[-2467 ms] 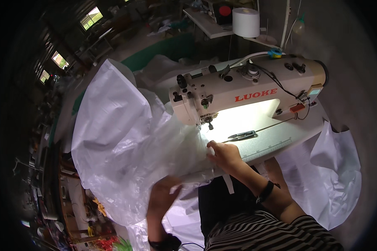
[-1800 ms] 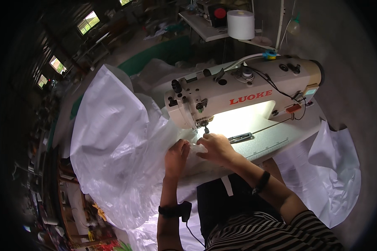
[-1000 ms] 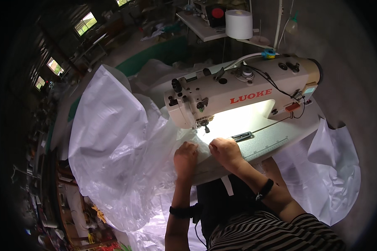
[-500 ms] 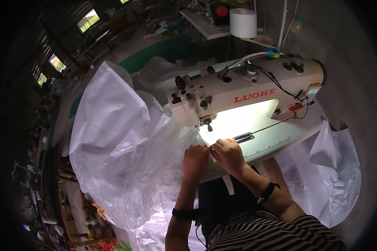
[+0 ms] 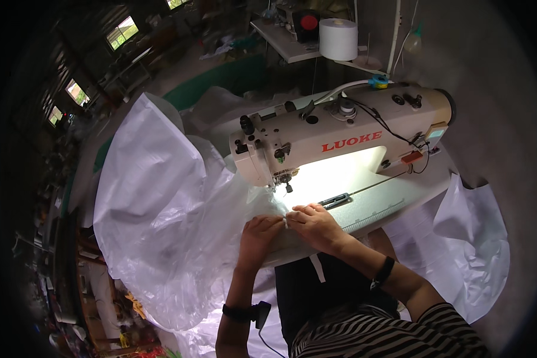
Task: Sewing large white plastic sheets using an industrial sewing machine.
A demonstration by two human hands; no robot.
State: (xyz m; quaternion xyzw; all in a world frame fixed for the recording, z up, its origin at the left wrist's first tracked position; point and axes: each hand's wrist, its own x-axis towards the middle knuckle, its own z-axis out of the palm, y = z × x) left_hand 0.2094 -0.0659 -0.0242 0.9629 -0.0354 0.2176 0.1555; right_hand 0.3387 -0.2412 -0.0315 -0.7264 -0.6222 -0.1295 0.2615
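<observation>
My left hand (image 5: 261, 237) is closed, its fingertips pinching the edge of a thin, translucent white plastic sheet (image 5: 152, 158) in front of the sewing machine (image 5: 346, 134). Close against it on the right, my right hand (image 5: 317, 228) pinches the same edge, fingers bent. Both hands are just nearer to me than the lit needle and presser foot (image 5: 287, 185). The sheet spreads in crumpled folds left of the needle and hangs off the machine bed (image 5: 370, 200). A small, dark, slotted metal tool (image 5: 335, 201) lies on the bed beyond my right hand.
A white thread cone (image 5: 338, 39) stands behind the machine, beside a small table (image 5: 289, 45). More white sheeting (image 5: 468, 238) hangs at the right. Crowded shelving (image 5: 92, 286) stands at the lower left. A green strip (image 5: 215, 80) runs behind the sheet.
The whole view has shifted slightly. Both hands have come a little nearer to me, away from the needle, with the left also moving left. Both still pinch the sheet's edge.
</observation>
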